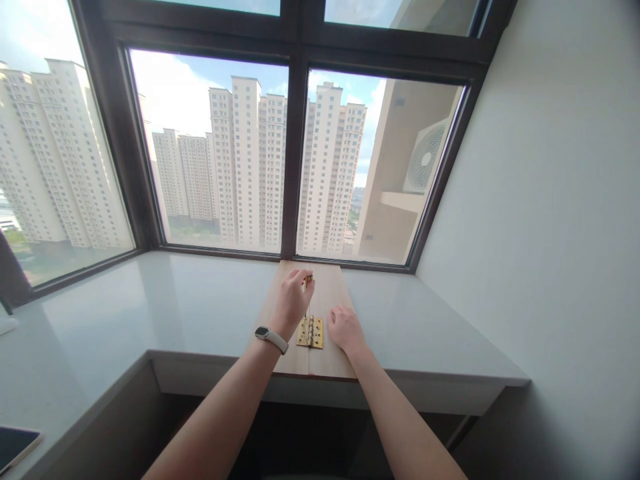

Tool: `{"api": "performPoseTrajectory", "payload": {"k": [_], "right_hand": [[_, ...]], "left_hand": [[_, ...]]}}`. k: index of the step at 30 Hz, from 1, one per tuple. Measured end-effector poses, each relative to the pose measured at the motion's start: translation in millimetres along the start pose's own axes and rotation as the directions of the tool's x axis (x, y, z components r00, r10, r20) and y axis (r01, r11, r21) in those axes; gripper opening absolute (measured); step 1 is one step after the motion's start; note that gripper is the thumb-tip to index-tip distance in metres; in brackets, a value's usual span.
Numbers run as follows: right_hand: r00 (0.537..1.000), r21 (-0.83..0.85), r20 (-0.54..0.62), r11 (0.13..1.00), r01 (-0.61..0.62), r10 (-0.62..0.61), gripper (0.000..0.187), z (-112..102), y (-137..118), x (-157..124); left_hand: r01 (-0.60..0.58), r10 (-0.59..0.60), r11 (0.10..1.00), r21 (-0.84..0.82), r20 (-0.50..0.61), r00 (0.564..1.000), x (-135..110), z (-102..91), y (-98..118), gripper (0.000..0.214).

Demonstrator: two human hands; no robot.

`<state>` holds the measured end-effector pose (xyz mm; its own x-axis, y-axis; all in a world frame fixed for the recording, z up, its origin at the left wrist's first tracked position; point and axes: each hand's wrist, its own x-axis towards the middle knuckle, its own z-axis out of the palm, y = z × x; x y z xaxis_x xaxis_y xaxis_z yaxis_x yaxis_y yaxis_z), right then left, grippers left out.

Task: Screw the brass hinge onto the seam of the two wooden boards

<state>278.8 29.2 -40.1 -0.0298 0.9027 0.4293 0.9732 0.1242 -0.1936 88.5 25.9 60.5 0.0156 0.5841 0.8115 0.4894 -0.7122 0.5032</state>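
Observation:
A brass butt hinge (317,333) lies flat across the seam between two pale wooden boards (327,287). My left hand (294,297) is closed around a small screwdriver (309,281) with a yellow and black handle. Its thin shaft points down at the hinge's left leaf; the tip is too small to make out. On the right board rests my right hand (346,328), just beside the hinge, fingers curled under. Whatever those fingers may hold is hidden. Screw holes show in the hinge's right leaf.
The boards lie on a white windowsill counter (200,307), reaching from its front edge to the dark window frame (295,167). A dark flat device (17,445) sits at the lower left. A white wall (540,220) rises on the right.

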Motion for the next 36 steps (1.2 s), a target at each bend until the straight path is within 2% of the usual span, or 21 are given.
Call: {"api": "performPoseTrajectory", "payload": {"k": [7, 14, 22, 29, 36], "right_hand": [[1.000, 0.016, -0.004, 1.000, -0.003, 0.003, 0.026, 0.4, -0.5, 0.5], [1.000, 0.006, 0.018, 1.000, -0.012, 0.012, 0.027, -1.0, -1.1, -0.1], [1.000, 0.011, -0.008, 1.000, 0.007, -0.007, 0.027, 1.5, 0.7, -0.1], [1.000, 0.020, -0.010, 1.000, 0.004, -0.004, 0.025, 1.9, 0.9, 0.0], [1.000, 0.032, -0.006, 0.999, 0.000, 0.000, 0.026, 1.9, 1.1, -0.1]], "left_hand": [[0.020, -0.019, 0.999, 0.028, -0.018, 1.000, -0.2, -0.9, 1.4, 0.012], [-0.004, 0.004, 1.000, 0.002, -0.015, 1.000, 1.3, -0.7, 0.2, 0.022], [-0.001, 0.001, 0.999, 0.035, -0.019, 1.000, 1.1, -1.6, 3.6, 0.009], [0.007, -0.007, 1.000, -0.007, -0.003, 1.000, 1.1, 0.1, 2.7, 0.019], [-0.013, 0.014, 1.000, 0.016, -0.005, 1.000, -1.4, 1.8, 3.2, 0.016]]}}
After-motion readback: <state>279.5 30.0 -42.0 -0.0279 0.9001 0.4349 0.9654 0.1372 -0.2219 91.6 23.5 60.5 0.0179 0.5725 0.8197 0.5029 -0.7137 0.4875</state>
